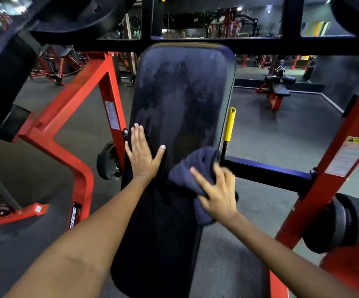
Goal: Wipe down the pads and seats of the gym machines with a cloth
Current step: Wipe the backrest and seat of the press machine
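On the far left, the red frame (66, 134) and its bolt sit just beside your left hand (142, 157), which lies flat and open on the left edge of the back pad (182, 93), fingers straight and holding nothing. If that palm slides off the edge under your weight, your knuckles could catch the bolt or the frame. The pad shows smeared, patchy streaks across its upper half, so the likely fault is leaving that far part unfinished or only spreading the film about if the cloth is already damp and dirty. Moving right, the dark cloth (195, 168) lies bunched on the pad's lower right edge, where your right hand (218, 195) presses it down, some fingers spread on top; I cannot tell whether the others curl round its edge. Part of the cloth hangs off the side near you; with so loose a grip it may slip free and drop to the floor. Just right of it, the yellow handle (229, 124) stands close enough that a wide sweep could snag the cloth or knock your fingers.
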